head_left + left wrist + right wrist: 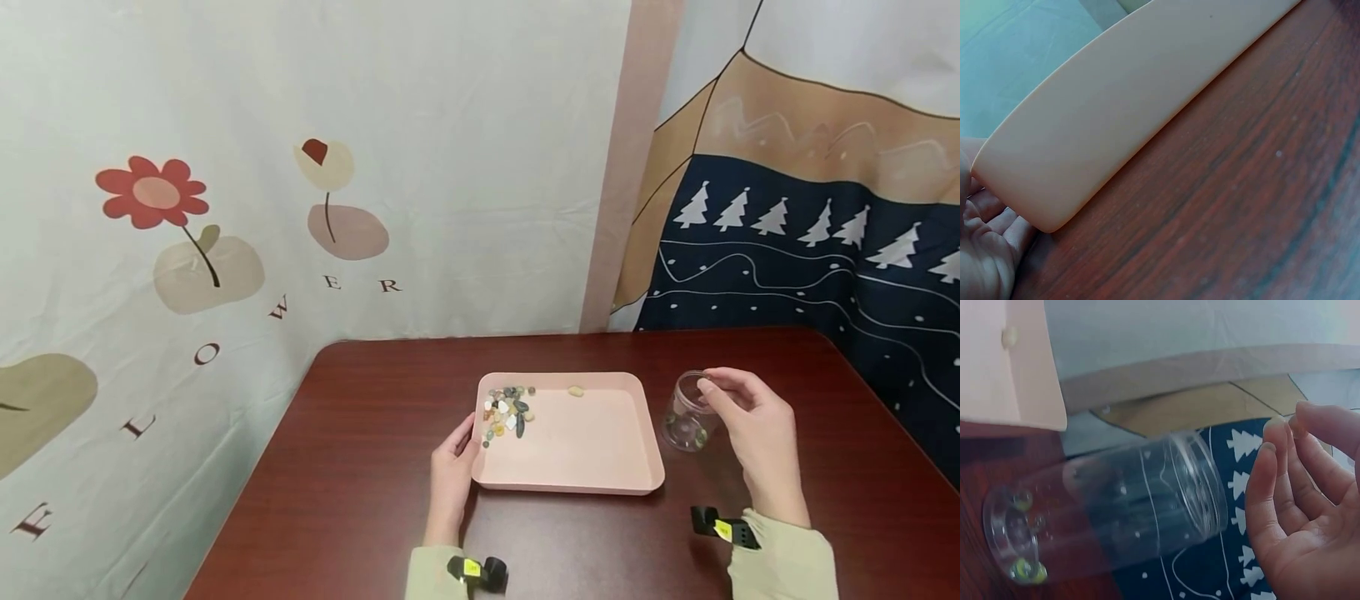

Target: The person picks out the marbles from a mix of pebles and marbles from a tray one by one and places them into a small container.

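A shallow pink tray [585, 450] lies on the table, with a cluster of mixed pebbles [512, 423] along its left side. One yellowish pebble [576, 391] sits apart near the back rim. My left hand [452, 471] grips the tray's left edge, its thumb at the rim and fingers against the outer wall. To the tray's right stands a clear jar [1116, 506] without a lid, several green-and-clear marbles [1025, 570] at its bottom. At the jar's mouth, my right hand [761, 437] pinches a small brownish pebble [1298, 429] between thumb and fingertips, mostly hidden by them.
The dark red wooden table [360, 433] extends around the tray. Behind it hangs a pale curtain [465, 167] with flower prints, and at the right a navy panel [750, 275] with white trees. Black cameras on straps are worn at both wrists.
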A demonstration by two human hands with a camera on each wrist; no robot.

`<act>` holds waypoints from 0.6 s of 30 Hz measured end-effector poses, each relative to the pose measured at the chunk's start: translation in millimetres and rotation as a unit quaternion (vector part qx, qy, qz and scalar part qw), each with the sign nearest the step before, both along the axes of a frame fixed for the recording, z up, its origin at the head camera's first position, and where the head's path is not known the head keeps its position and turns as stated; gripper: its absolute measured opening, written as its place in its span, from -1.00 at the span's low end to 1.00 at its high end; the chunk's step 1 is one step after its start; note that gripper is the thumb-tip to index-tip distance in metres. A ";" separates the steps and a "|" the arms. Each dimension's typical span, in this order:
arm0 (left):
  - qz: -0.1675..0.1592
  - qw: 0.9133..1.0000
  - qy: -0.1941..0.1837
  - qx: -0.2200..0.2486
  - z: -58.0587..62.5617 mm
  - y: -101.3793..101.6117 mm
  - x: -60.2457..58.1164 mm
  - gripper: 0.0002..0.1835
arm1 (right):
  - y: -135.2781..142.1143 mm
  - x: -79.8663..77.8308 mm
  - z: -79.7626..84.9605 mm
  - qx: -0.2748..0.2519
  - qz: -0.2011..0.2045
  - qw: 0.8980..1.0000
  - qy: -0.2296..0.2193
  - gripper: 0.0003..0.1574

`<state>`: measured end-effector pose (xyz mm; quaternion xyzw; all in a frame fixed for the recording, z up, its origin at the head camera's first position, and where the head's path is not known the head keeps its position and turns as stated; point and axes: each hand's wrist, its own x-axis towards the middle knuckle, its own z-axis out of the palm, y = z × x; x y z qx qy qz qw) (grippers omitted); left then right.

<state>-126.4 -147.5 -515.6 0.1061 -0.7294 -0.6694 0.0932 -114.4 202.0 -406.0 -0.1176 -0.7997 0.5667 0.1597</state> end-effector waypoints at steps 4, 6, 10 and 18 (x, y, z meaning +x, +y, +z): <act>0.000 1.000 -0.002 -0.003 -1.0 -0.2 -0.7 -0.64 | 4.8 -1.0 -2.8 0.006 -0.028 1.000 -0.010 -0.52; -0.001 1.000 -0.003 -0.002 -2.0 -0.4 -1.3 -0.64 | 6.7 -1.9 -4.0 0.006 -0.041 0.999 -0.014 -0.52; -0.007 1.000 -0.004 0.008 -2.7 -0.9 -2.3 -0.63 | 9.5 -3.3 -5.9 0.004 -0.062 0.998 -0.025 -0.52; -0.011 1.000 -0.019 0.004 24.1 5.3 6.3 -0.61 | 13.8 -7.9 -13.4 0.013 -0.073 0.997 -0.011 -0.52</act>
